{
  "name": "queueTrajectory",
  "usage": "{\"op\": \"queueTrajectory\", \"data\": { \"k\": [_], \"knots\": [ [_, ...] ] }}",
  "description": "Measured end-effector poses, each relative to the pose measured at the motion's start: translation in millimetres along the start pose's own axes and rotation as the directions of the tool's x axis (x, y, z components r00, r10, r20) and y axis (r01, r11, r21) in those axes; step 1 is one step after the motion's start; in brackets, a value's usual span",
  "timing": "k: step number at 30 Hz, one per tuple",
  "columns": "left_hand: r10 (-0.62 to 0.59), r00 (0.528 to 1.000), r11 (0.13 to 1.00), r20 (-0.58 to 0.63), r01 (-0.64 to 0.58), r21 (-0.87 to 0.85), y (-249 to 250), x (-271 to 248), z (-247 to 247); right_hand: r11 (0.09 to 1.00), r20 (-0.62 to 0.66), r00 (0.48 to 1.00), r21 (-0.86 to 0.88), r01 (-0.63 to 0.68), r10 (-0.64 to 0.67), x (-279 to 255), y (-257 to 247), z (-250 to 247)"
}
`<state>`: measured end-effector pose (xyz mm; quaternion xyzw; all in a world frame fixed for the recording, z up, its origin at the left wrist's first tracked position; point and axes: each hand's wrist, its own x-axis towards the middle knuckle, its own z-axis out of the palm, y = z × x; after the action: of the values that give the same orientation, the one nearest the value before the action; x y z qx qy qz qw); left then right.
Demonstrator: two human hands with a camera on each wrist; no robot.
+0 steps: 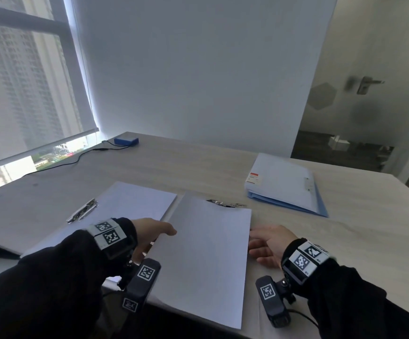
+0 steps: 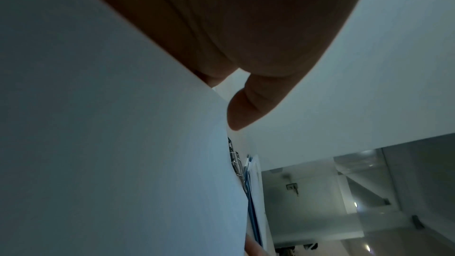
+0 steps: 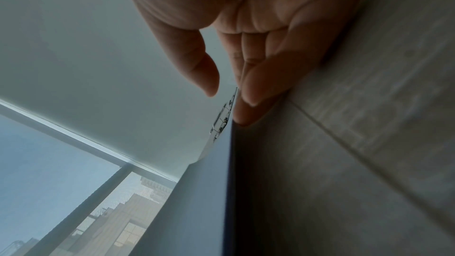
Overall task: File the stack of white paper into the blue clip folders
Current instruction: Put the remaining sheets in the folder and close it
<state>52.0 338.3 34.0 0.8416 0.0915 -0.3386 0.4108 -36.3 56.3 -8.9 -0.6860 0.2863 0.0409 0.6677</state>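
White paper (image 1: 208, 253) lies tilted in front of me, its top edge over a metal clip (image 1: 225, 204) of the open folder. My left hand (image 1: 166, 231) holds the paper's left edge, thumb (image 2: 246, 108) on top and the fingers hidden beneath. At the paper's right edge is my right hand (image 1: 254, 241), its straight fingers (image 3: 248, 94) touching the edge and the thumb apart. More white paper (image 1: 135, 201) lies to the left beside a second metal clip (image 1: 82, 211). Closed blue clip folders (image 1: 284, 184) are stacked at the far right.
The wooden table (image 1: 357, 228) runs wide to the right. A small blue box (image 1: 126, 141) with a black cable sits at the far left by the window. A glass door stands behind the table's right end. The near table edge is just under my wrists.
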Motion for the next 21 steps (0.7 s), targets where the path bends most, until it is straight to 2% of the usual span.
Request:
{"op": "queueTrajectory", "data": {
  "k": [3, 9, 13, 21],
  "knots": [
    [0.021, 0.999, 0.999, 0.041, -0.023, 0.024, 2.2, 4.1, -0.8, 1.0, -0.003, 1.0, 0.015, 0.013, -0.013, 1.7, 0.5, -0.2],
    [0.163, 0.984, 0.985, -0.072, -0.158, 0.071, 8.7, 11.0, 2.1, 0.999, -0.032, 0.999, 0.032, 0.004, -0.003, 0.8, 0.5, -1.3],
    [0.154, 0.987, 0.987, -0.05, -0.151, 0.058, 10.4, 13.0, 7.3, 0.999, -0.049, 0.999, 0.037, -0.002, 0.003, 0.8, 0.8, -4.5],
    [0.143, 0.985, 0.988, -0.095, -0.136, 0.075, 12.7, 13.8, 8.8, 1.0, -0.044, 0.999, 0.013, -0.004, 0.005, -4.9, -1.9, -6.4]
  ]
}}
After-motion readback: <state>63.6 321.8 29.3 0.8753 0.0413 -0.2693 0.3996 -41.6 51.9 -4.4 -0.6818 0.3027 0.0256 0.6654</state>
